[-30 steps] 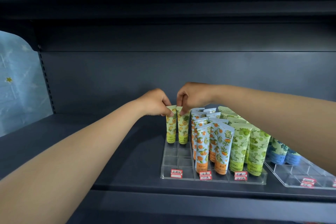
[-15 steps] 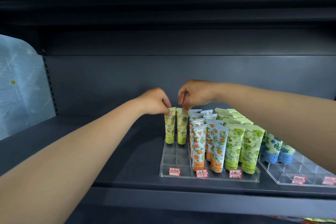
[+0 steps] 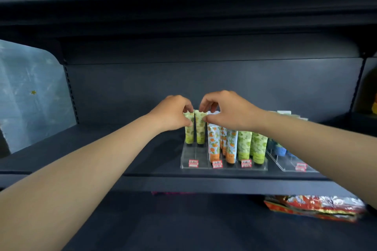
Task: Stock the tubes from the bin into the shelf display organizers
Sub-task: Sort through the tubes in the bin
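Observation:
Two yellow-green tubes stand upright at the back of the left column of a clear organizer [image 3: 188,166] on the dark shelf. My left hand [image 3: 173,113] pinches the top of the left tube [image 3: 189,131]. My right hand [image 3: 226,110] pinches the top of the right yellow-green tube [image 3: 200,130]. Orange-print tubes [image 3: 214,142] and green-print tubes [image 3: 253,145] fill the columns to the right. The bin is not in view.
A second clear organizer [image 3: 285,162] with blue tubes [image 3: 278,148] sits to the right, partly behind my right forearm. Red price labels [image 3: 217,164] line the organizer fronts. Red snack packs [image 3: 314,207] lie on the lower shelf. A translucent side panel [image 3: 30,95] closes the left.
The view has pulled back and tilted down, showing the lower shelf. Both hands stay at the tops of the two yellow-green tubes, my right hand now spread lower over the orange tubes.

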A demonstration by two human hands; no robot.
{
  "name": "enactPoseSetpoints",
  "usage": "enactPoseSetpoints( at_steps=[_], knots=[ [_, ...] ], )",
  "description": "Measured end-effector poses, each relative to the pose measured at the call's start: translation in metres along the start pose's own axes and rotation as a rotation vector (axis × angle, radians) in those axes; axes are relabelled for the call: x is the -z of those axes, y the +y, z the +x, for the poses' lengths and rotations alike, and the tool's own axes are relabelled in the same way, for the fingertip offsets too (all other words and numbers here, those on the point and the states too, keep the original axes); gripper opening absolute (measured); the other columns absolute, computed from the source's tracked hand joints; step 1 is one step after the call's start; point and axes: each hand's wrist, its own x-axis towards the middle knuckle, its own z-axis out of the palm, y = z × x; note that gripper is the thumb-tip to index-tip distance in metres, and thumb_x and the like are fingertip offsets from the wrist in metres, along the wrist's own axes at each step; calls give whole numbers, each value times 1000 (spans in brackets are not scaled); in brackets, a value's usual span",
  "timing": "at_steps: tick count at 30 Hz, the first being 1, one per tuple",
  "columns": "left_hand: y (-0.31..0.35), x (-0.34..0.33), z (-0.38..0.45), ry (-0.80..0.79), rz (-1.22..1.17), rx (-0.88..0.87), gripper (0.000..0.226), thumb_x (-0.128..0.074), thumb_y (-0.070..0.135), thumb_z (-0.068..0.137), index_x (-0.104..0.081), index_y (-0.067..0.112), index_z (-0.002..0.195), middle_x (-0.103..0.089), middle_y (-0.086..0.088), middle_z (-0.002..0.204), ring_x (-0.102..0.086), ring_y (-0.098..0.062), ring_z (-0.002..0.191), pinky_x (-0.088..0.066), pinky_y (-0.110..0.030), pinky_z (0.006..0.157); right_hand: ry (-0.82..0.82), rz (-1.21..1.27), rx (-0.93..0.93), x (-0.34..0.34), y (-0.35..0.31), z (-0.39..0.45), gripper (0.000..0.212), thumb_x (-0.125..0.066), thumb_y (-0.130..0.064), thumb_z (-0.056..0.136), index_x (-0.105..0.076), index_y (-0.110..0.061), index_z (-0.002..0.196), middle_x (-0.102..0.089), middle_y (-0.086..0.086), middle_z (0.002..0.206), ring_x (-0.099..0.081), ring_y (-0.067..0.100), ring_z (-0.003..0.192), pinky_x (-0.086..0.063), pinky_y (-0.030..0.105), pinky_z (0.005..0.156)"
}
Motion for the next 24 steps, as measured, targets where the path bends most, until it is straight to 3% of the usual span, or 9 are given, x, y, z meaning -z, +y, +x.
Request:
enactPoseSetpoints(
  at_steps=[5,9,13,18,21,24],
  knots=[
    [11,-28,-57,-13,34,-66,22,-72,23,79,-66,21,100,-51,8,100,-51,-11,96,-41,-25,79,44,30,24,-28,-3,-59,14,-65,-8,80,-66,-15,92,-62,-8,84,-57,11,77,-39,9,65],
    [11,-65,-106,-75,41,-87,19,-70,24,81,-64,20,98,-46,11,96,-47,-8,89,-33,-22,74,-15,68,16,-61,8,-106,14,-67,-9,80,-64,-15,92,-62,-5,85,-57,12,75,-45,18,70],
    [7,-117,-146,-159,-7,-58,23,-71,23,80,-64,18,101,-48,7,98,-50,-11,91,-41,-26,79,-119,101,-62,-101,22,-153,14,-68,-14,83,-63,-15,96,-60,-7,88,-54,8,75,-39,7,65],
    [4,-181,-187,-266,-79,12,27,-69,24,83,-63,18,108,-52,5,106,-52,-12,98,-41,-24,82,-206,216,-164,-149,37,-204,16,-70,-12,80,-64,-14,96,-61,-6,90,-55,7,79,-44,14,71],
    [-1,-225,-209,-420,-95,90,29,-68,21,81,-63,16,108,-54,0,112,-53,-18,107,-38,-26,84,-250,296,-270,-181,48,-234,16,-70,-10,80,-64,-16,94,-63,-3,91,-57,11,81,-45,22,74],
    [-5,-271,-237,-735,-91,134,42,-71,25,79,-58,16,118,-53,-1,124,-50,-18,114,-36,-23,87,-343,338,-400,-221,55,-262,20,-69,-17,80,-63,-19,99,-61,-5,95,-54,10,82,-41,19,72]
  ],
)
